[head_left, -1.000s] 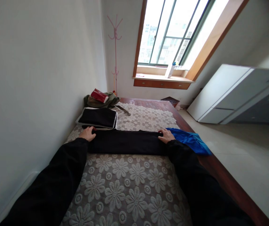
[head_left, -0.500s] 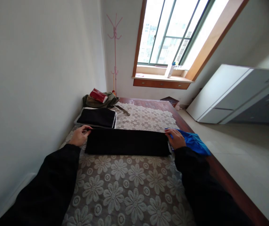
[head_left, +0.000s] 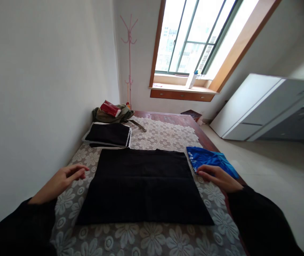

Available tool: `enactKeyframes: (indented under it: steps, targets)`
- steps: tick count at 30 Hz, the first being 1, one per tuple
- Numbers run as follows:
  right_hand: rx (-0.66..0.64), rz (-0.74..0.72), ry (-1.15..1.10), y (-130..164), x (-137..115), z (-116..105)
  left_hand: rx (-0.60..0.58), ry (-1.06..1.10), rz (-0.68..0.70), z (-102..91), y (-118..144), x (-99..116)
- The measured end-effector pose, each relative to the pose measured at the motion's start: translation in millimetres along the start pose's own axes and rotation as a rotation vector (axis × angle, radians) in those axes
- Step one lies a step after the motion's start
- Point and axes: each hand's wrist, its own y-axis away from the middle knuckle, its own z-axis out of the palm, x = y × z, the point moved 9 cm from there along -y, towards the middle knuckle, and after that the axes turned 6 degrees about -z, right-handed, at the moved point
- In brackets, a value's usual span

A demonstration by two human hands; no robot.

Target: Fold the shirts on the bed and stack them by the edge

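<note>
A black garment [head_left: 144, 186] lies spread flat on the flower-patterned lace cover [head_left: 152, 241] of a wooden table. My left hand [head_left: 61, 179] hovers just left of the garment's left edge, fingers apart, holding nothing. My right hand [head_left: 217, 176] rests at the garment's right edge, fingers apart, next to a blue cloth [head_left: 207, 160]. Both arms wear black sleeves.
A folded black-and-white stack [head_left: 108, 135] lies behind the garment. Farther back sit an olive bag [head_left: 122, 113] with a red packet [head_left: 110, 108] on it. A white wall runs along the left. The table's right edge [head_left: 207, 142] drops to the floor; a white cabinet [head_left: 261, 106] stands right.
The narrow folded black strip has been opened toward me into a wide flat rectangle. Both hands let go of its ends and drew back to the sides.
</note>
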Motion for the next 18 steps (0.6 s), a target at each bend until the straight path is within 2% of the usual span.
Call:
enactKeyframes:
  steps: [3,7,10,13,18]
  targets:
    - [0.108,0.051,0.450,-61,12,2,0.192,-0.194,-0.008,11.3,-54,7]
    - [0.186,0.132,0.613,-117,31,17,0.298,-0.260,-0.040,34.0,-102,12]
    - [0.199,0.184,0.652,-133,47,22,0.332,-0.259,-0.048,41.7,-117,12]
    - [0.203,0.216,0.651,-139,62,19,0.348,-0.206,-0.069,41.3,-126,7]
    - [0.185,0.189,0.566,-143,72,13,0.349,-0.023,-0.056,37.3,-137,1]
